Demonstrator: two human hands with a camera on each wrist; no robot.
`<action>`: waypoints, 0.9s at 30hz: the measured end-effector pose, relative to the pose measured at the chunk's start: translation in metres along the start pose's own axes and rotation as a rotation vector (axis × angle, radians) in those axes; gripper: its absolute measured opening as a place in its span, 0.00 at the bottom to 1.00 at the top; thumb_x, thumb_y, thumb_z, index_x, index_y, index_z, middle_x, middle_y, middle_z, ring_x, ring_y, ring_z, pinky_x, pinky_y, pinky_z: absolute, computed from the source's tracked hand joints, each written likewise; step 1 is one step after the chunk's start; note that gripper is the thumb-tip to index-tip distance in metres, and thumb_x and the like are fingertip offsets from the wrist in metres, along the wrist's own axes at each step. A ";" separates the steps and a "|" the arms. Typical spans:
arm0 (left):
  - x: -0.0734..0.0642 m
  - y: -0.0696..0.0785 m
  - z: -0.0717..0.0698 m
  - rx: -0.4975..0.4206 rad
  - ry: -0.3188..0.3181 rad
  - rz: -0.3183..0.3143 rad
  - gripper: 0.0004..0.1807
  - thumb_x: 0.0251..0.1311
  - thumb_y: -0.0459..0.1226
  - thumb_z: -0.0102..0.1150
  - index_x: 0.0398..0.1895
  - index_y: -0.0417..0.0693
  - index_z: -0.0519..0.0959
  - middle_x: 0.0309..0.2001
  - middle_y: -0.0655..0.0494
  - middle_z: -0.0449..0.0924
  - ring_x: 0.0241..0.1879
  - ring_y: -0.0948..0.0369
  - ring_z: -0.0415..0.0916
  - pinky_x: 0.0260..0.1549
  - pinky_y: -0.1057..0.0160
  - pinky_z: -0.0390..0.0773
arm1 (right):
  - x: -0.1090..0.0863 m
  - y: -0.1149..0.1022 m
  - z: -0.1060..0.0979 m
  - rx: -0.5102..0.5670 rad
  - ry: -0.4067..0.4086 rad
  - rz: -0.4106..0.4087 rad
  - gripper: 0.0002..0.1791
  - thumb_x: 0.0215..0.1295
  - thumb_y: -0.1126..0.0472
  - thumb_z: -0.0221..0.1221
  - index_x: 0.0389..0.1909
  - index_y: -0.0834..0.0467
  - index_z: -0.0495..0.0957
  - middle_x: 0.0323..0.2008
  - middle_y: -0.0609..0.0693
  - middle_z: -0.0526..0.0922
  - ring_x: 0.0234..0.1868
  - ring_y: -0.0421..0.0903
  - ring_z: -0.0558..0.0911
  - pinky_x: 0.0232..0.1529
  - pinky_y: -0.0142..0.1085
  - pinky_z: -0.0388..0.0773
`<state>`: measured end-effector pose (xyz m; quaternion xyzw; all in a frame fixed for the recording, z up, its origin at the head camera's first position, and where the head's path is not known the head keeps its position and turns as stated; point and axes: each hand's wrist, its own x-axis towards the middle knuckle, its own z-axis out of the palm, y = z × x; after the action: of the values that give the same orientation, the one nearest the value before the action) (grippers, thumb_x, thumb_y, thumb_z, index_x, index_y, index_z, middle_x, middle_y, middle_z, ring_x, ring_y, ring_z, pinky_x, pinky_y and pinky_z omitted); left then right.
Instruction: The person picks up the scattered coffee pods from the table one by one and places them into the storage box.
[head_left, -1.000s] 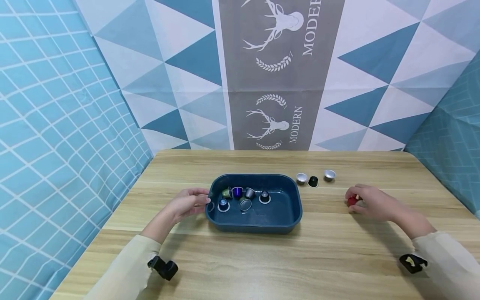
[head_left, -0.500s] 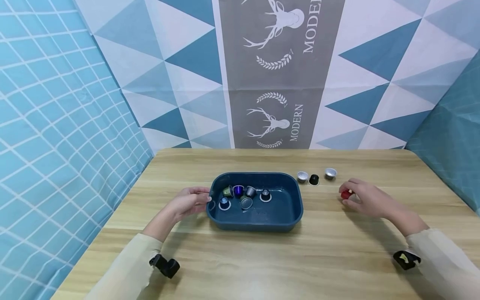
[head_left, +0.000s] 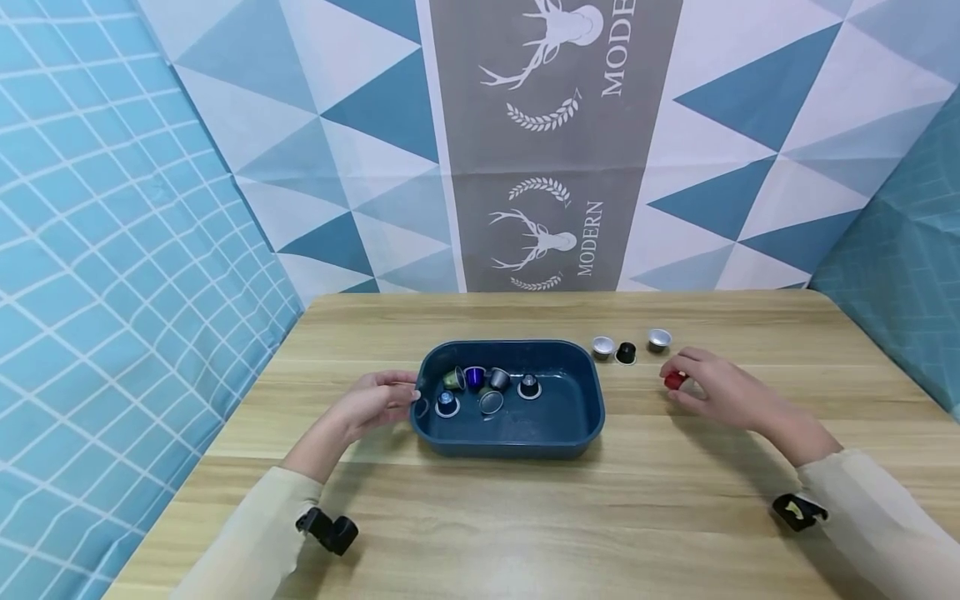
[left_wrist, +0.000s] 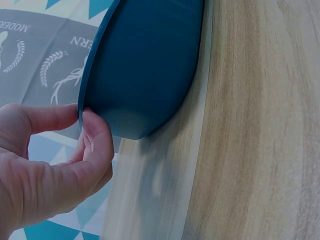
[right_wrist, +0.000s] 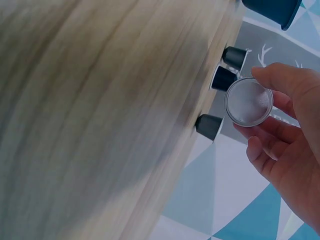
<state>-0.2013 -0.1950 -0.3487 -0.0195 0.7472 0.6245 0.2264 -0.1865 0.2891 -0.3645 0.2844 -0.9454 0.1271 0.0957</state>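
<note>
Red capsule (head_left: 674, 381) up off the tabletop (head_left: 495, 525), right of the blue tray (head_left: 506, 451)! | Right hand (head_left: 717, 392): thumb and fingers pinching it, silvery lid showing | Left hand (head_left: 371, 406): pinching the tray's left rim | In the tray: six capsules (head_left: 491, 403) | On the tabletop nearby: black capsule (head_left: 626, 353) between two pale-topped capsules (head_left: 602, 344)

The tray (head_left: 558, 417) is looking like smooth plastic, the held capsule (right_wrist: 249, 101) is showing silvery metal, the bench (head_left: 487, 521) is displaying woodgrain.
</note>
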 end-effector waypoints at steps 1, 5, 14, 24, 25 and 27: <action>0.000 0.000 0.000 -0.002 -0.003 0.002 0.26 0.64 0.32 0.52 0.64 0.30 0.62 0.43 0.55 0.76 0.41 0.66 0.77 0.41 0.70 0.80 | 0.000 -0.001 0.000 -0.001 -0.003 0.001 0.12 0.54 0.65 0.67 0.40 0.60 0.80 0.35 0.46 0.79 0.38 0.40 0.79 0.38 0.38 0.81; -0.001 0.001 0.001 -0.009 -0.012 0.007 0.26 0.64 0.32 0.52 0.64 0.30 0.62 0.42 0.56 0.75 0.40 0.66 0.77 0.40 0.70 0.80 | 0.002 -0.005 -0.001 -0.011 -0.016 0.009 0.12 0.55 0.65 0.67 0.41 0.59 0.79 0.36 0.46 0.79 0.38 0.39 0.80 0.38 0.38 0.81; 0.000 0.000 0.001 -0.020 -0.005 0.000 0.26 0.64 0.31 0.52 0.64 0.30 0.62 0.43 0.53 0.75 0.40 0.65 0.77 0.40 0.70 0.80 | 0.005 -0.015 -0.005 -0.051 0.007 -0.033 0.14 0.52 0.66 0.69 0.41 0.60 0.79 0.36 0.48 0.80 0.38 0.40 0.79 0.39 0.39 0.82; -0.001 0.000 0.001 -0.021 0.002 -0.002 0.25 0.64 0.31 0.52 0.63 0.31 0.62 0.44 0.53 0.75 0.41 0.65 0.77 0.41 0.69 0.80 | 0.009 -0.026 -0.007 -0.087 0.077 -0.109 0.14 0.49 0.65 0.70 0.39 0.58 0.80 0.36 0.48 0.78 0.35 0.40 0.77 0.36 0.36 0.81; -0.001 0.000 0.001 -0.024 -0.001 0.001 0.25 0.64 0.31 0.52 0.63 0.30 0.62 0.43 0.54 0.75 0.40 0.65 0.77 0.41 0.69 0.80 | 0.010 -0.028 -0.008 -0.089 0.083 -0.117 0.15 0.49 0.66 0.71 0.39 0.58 0.80 0.36 0.48 0.78 0.35 0.40 0.77 0.36 0.36 0.81; -0.001 0.001 0.001 -0.023 -0.009 0.007 0.26 0.64 0.31 0.52 0.63 0.30 0.62 0.42 0.55 0.75 0.40 0.66 0.77 0.41 0.69 0.80 | 0.011 -0.030 -0.008 -0.096 0.094 -0.135 0.15 0.48 0.66 0.71 0.39 0.57 0.80 0.36 0.48 0.79 0.35 0.41 0.77 0.36 0.36 0.81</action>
<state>-0.2004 -0.1938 -0.3482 -0.0166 0.7392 0.6338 0.2273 -0.1779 0.2621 -0.3481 0.3363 -0.9235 0.0882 0.1620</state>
